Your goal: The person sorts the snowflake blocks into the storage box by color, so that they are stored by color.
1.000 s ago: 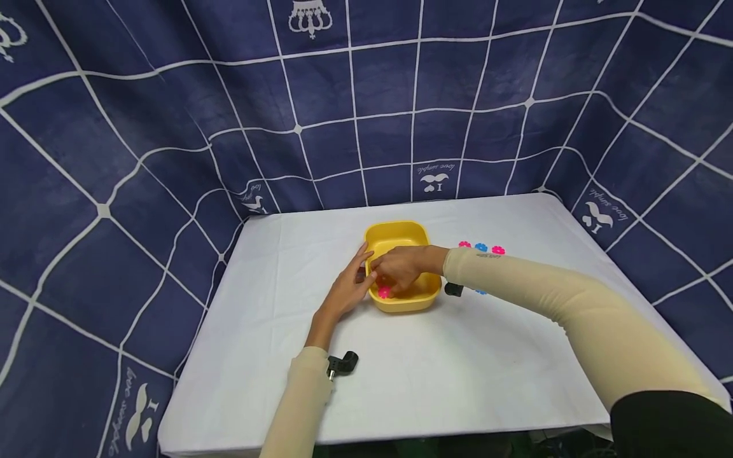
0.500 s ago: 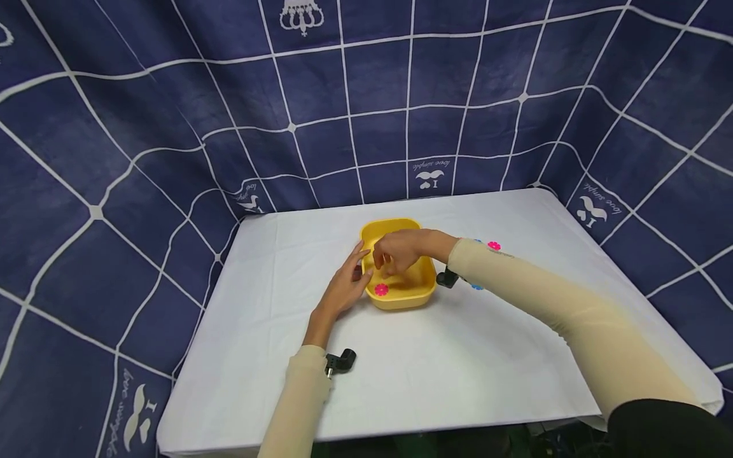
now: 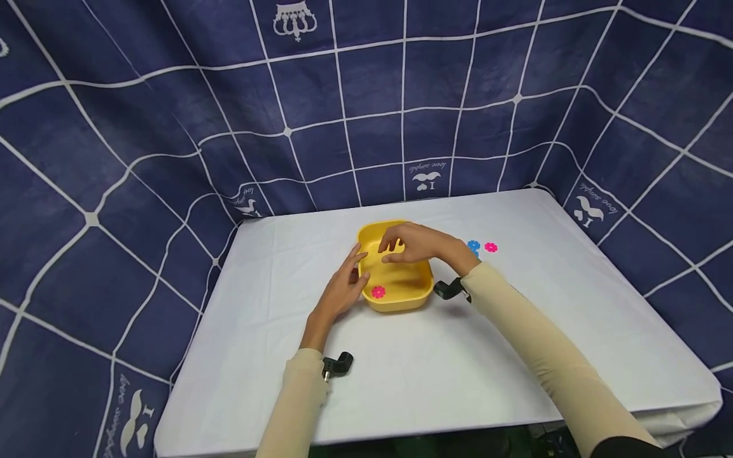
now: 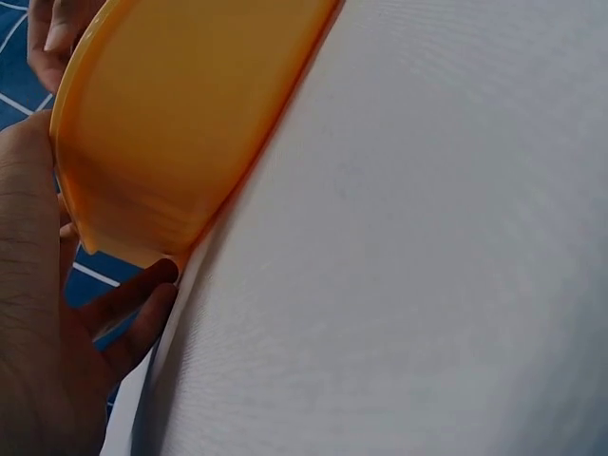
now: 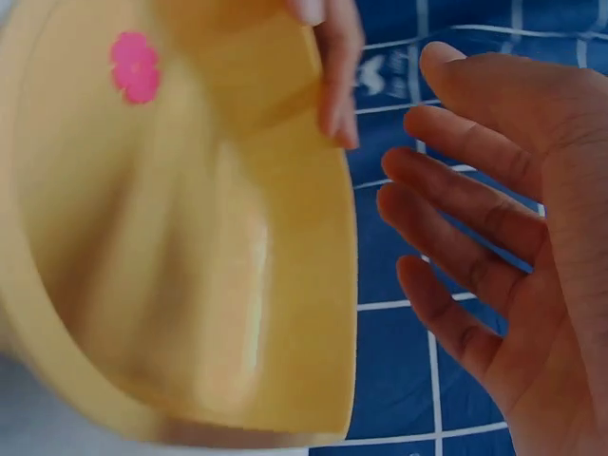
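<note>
A yellow plastic box (image 3: 401, 305) stands on the white table. Inside its near left corner lies a small pink flower-shaped piece (image 3: 378, 292), which the right wrist view shows on the box floor. My left hand (image 3: 338, 289) holds the box's left side, thumb over the rim and fingers along the outer wall. Above the far part of the box hovers my right hand (image 3: 420, 243). Its fingers are spread and loosely bent, with nothing seen between them. In the right wrist view, those fingers (image 5: 465, 190) stand apart from the box wall.
Beyond the right forearm lie a blue flower-shaped piece (image 3: 473, 245) and another pink flower piece (image 3: 491, 247), with a further blue one partly hidden by the wrist. A dark blue checked curtain (image 3: 366, 140) hangs round the white tabletop (image 3: 401, 375).
My right hand has risen from low inside the box and moved back to the right. Its bent fingers have spread. The left hand stays at the box, and the head view has shifted slightly.
</note>
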A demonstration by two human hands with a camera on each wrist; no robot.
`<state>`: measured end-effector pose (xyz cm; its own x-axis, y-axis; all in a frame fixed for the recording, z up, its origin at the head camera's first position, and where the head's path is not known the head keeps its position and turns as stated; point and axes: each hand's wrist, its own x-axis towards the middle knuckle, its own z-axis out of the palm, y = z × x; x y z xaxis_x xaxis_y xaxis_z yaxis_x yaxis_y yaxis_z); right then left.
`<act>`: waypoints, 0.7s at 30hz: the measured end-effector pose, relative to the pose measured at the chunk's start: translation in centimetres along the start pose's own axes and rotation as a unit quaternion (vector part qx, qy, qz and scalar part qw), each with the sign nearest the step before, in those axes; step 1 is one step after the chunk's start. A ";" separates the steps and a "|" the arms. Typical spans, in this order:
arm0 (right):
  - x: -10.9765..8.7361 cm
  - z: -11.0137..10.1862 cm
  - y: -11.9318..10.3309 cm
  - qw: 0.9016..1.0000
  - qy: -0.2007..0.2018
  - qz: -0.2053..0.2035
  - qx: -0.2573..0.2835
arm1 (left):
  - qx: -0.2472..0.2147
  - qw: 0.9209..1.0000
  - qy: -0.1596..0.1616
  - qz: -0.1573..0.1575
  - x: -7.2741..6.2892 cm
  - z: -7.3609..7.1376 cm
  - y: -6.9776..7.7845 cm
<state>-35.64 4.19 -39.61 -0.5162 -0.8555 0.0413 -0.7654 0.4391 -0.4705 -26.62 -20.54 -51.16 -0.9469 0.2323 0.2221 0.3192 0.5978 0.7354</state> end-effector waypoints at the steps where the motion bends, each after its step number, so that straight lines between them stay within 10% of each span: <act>1: -0.1 0.1 0.0 1.000 0.009 0.001 0.009 | 0.001 1.000 0.000 -0.002 0.0 0.0 0.0; 21: -4.7 -0.7 3.8 0.972 0.202 0.068 0.101 | 0.018 1.000 0.010 -0.017 0.0 0.3 0.2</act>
<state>-36.40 10.12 -40.99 -0.7466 -0.5987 0.2900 -0.6099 0.4420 -0.6578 -26.54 -20.20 -51.19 -0.9580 0.1956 0.2097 0.2867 0.6330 0.7191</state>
